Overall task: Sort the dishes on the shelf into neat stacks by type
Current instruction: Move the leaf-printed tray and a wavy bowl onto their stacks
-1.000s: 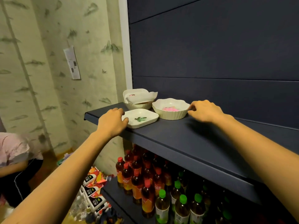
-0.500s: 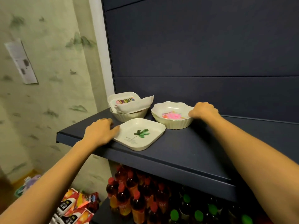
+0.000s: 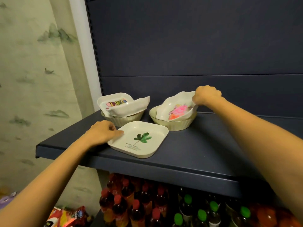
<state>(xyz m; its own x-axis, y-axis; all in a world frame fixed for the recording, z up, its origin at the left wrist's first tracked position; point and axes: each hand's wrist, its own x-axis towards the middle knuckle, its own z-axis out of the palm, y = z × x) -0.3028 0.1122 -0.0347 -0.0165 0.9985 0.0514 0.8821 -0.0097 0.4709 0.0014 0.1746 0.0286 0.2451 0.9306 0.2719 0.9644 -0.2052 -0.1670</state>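
Floral bowl (image 3: 176, 108), flat before, now tilts up, pinched in right hand's (image 3: 207, 95) grip; left grip (image 3: 105, 132) unclear.

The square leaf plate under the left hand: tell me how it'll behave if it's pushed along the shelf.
The square leaf plate looks flat-bottomed and shallow, so it probably slides rather than tips. It looks like thin plastic, likely light and stiff. It sits near the shelf front edge, so a push toward the person could send it off.

On the dark blue metal shelf (image 3: 188, 154), the cream square leaf-printed plate (image 3: 139, 139) lay at the front. Behind it to the left, white square dishes (image 3: 121, 104) sat tilted in a ribbed cream bowl (image 3: 123, 119); behind right, a white floral scalloped bowl (image 3: 175, 107) leaned inside another ribbed cream bowl (image 3: 173, 124).
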